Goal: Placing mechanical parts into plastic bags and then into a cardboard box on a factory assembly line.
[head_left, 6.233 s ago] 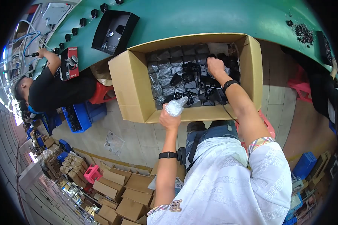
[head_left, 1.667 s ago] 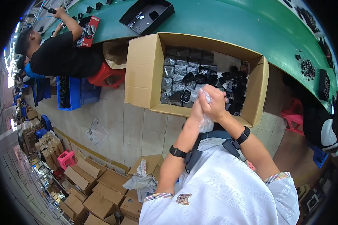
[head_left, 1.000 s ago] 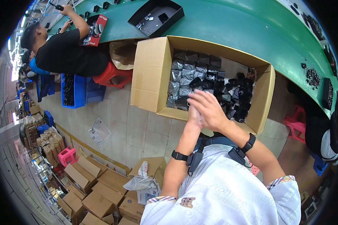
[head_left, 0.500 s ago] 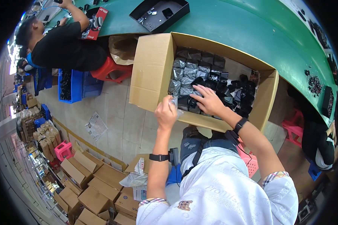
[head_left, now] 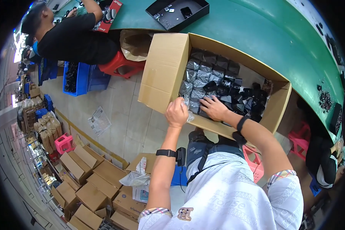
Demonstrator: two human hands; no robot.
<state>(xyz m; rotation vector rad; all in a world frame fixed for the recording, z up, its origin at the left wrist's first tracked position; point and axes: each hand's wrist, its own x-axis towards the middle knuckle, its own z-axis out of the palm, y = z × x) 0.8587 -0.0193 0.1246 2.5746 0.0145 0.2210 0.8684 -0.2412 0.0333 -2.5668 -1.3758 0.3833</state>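
Clear film (head_left: 190, 116) gripped in your left hand (head_left: 176, 112) | packs (head_left: 198, 83) ahead-left of your nearer right hand (head_left: 217, 110), splayed; contact unclear

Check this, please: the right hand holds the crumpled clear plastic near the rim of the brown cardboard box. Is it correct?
Not the right hand: in the head view, the left hand holds the crumpled clear plastic near the rim of the brown cardboard box.

the wearer's two hands (head_left: 177, 113), two black wristbands (head_left: 166, 153), one parts-filled carton (head_left: 163, 69), one green bench (head_left: 249, 34), one red box (head_left: 110, 16), three pink stools (head_left: 64, 143).
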